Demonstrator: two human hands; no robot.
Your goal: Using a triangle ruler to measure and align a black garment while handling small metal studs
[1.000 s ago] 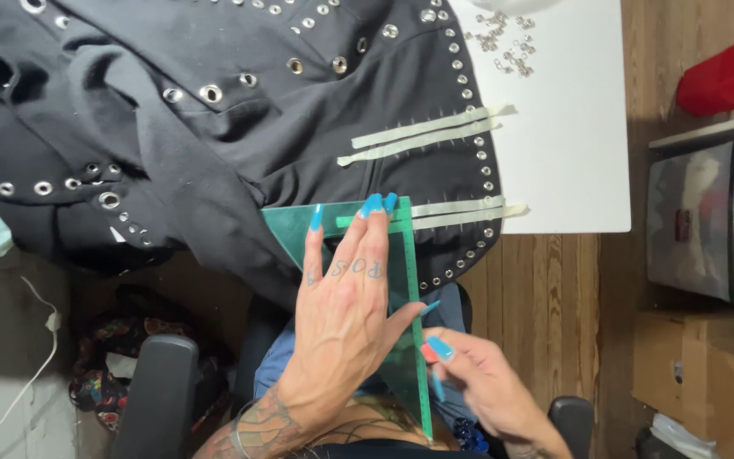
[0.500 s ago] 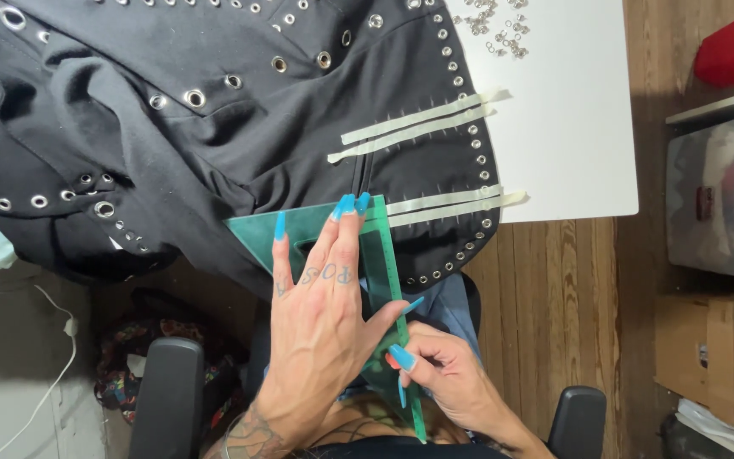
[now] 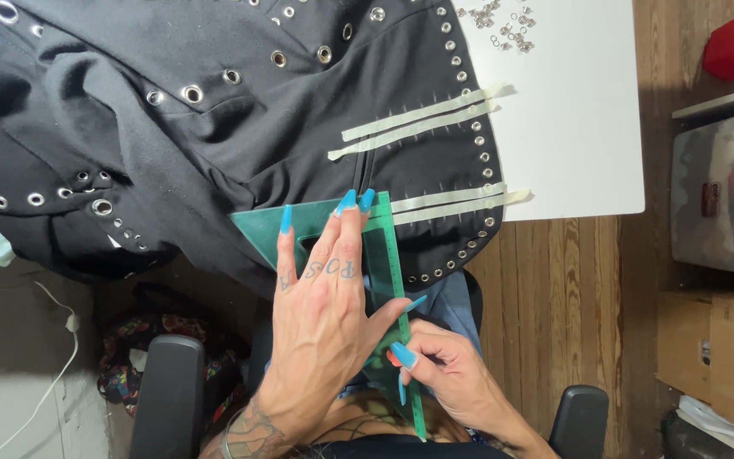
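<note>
Pressing flat, left hand (image 3: 320, 310) fingers spread on green set square (image 3: 384, 255); right hand (image 3: 448, 374) fingers pinch its edge over black garment (image 3: 214, 127).

Your left hand (image 3: 320, 319) is pressed flat on a green see-through set square (image 3: 384, 280), fingers spread, holding it down on the black eyelet-studded garment (image 3: 214, 127). Your right hand (image 3: 448, 374) sits just beside the square's long edge, fingertips pinched against it near the bottom. Pale tape strips (image 3: 422, 123) cross the fabric above. The garment hangs off a white table (image 3: 571, 127), with loose metal eyelets (image 3: 499, 21) scattered near its far edge.
</note>
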